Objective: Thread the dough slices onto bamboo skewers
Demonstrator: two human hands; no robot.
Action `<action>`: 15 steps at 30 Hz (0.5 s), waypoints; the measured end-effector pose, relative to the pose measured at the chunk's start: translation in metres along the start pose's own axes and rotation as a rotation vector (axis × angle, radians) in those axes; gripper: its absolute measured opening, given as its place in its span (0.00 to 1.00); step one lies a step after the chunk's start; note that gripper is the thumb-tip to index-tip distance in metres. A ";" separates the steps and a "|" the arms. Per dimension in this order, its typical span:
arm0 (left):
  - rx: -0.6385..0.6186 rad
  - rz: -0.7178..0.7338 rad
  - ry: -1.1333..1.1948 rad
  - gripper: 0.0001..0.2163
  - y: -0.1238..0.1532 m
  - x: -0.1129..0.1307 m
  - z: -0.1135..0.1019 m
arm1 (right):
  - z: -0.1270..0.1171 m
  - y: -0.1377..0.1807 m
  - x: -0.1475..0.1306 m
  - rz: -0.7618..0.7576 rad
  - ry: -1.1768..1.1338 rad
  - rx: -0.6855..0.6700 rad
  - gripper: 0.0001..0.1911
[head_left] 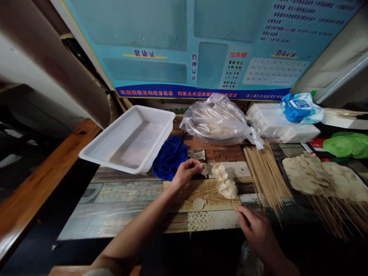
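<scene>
Evidently we have one skewer [233, 201] part-loaded, its folded pale slices [227, 188] just inside the table's [123, 219] front edge.

Our right hand [257, 227] is curled around the skewer's near end, presumably to leave the far tip free; our left hand [186, 173] pinches a pale disc [204, 169], fingertips nearly together, probably for control at its rim. A loose slice [199, 204] lies toward the front edge, and spare skewers [267, 174] fan out toward the right end, likely for easy reach.
</scene>
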State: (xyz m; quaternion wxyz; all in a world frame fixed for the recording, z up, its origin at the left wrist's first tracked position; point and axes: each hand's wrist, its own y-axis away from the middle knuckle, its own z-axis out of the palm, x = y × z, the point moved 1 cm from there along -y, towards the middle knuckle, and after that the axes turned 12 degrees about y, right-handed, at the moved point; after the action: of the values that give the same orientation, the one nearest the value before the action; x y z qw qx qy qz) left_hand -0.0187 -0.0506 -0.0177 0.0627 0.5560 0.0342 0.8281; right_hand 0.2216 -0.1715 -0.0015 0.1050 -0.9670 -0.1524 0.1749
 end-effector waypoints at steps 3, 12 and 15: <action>0.035 -0.037 0.151 0.13 -0.003 0.000 -0.001 | 0.000 -0.002 -0.006 -0.046 -0.048 -0.048 0.12; 0.109 0.066 0.182 0.10 -0.004 0.002 -0.005 | 0.009 -0.001 -0.010 -0.037 -0.089 -0.122 0.12; 0.119 0.068 0.216 0.11 -0.004 0.003 -0.005 | 0.008 -0.002 -0.011 -0.041 -0.094 -0.114 0.12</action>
State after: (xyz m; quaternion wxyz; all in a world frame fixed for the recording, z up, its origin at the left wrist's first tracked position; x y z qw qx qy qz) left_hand -0.0237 -0.0464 -0.0175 -0.0026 0.4673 0.0709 0.8812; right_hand 0.2088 -0.1723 -0.0053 0.0463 -0.9588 -0.1865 0.2090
